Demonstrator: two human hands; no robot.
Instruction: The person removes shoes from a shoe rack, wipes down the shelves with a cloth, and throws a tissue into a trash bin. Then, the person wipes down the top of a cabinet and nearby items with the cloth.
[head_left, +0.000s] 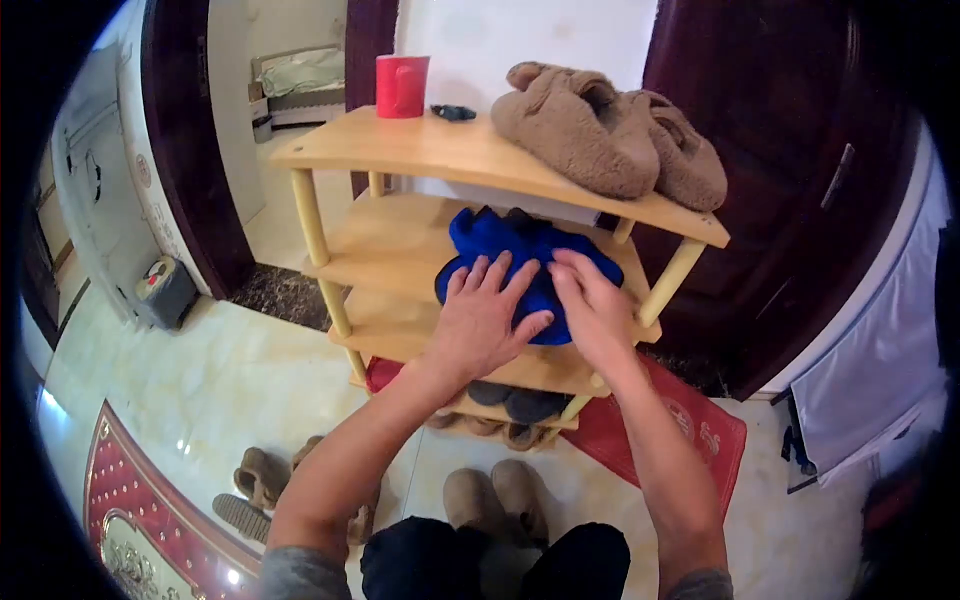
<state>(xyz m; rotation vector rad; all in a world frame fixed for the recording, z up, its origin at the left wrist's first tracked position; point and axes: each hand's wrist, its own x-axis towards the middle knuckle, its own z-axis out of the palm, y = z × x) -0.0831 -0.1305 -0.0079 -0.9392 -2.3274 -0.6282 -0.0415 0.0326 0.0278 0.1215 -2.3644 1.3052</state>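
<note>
A bunched blue cloth (490,235) lies on the second level of a light wooden shoe rack (385,235). My left hand (485,320) rests on the cloth from the near side, its fingers spread and stretched out. Beside it, my right hand (595,305) has its fingers bent in at the right part of the cloth and appears to grip it; the fingertips are partly hidden. Part of the cloth hangs over the front of that shelf.
On the top board stand a red mug (402,88), a small dark object (453,112) and a pair of brown fleecy shoes (590,130). Lower shelves hold dark shoes (530,404). More footwear (258,480) lies on the floor at left. A red mat (690,425) extends behind the rack.
</note>
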